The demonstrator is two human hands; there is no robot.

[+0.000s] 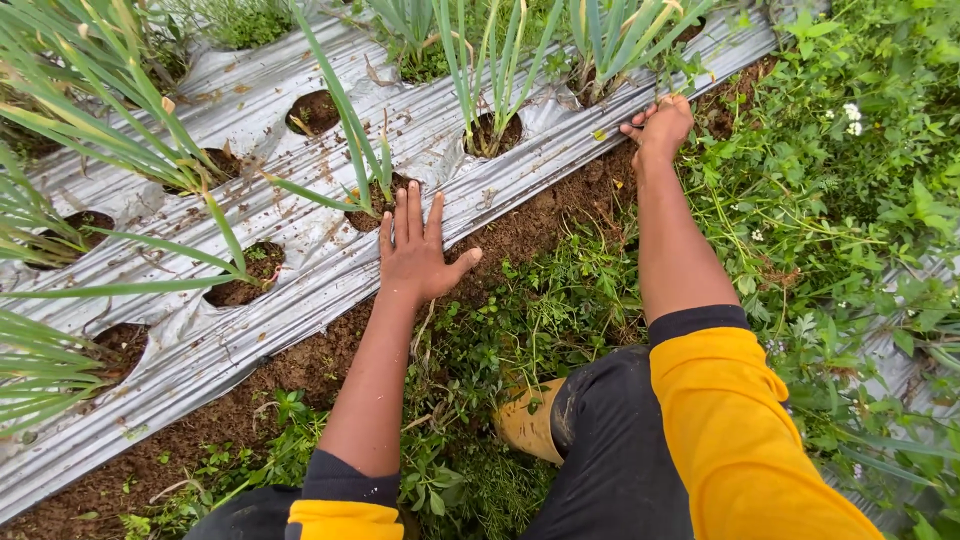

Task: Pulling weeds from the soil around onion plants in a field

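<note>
We see the left hand [418, 255] flat, fingers spread, on the silver mulch sheet [300, 290]; the right hand [660, 125] apparently clenches weeds [560, 310] at the sheet's edge; most weeds remain.

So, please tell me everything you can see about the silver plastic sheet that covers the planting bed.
The silver plastic sheet is thin, shiny mulch film, wrinkled and smeared with brown soil. It runs diagonally from the lower left to the upper right over a raised bed. Round holes are cut in it; long-leaved green plants grow from most, while some show only soil. Its lower edge meets bare earth. The left hand lies flat on it, fingers spread, beside one hole. The right hand rests at its edge farther up.
</note>
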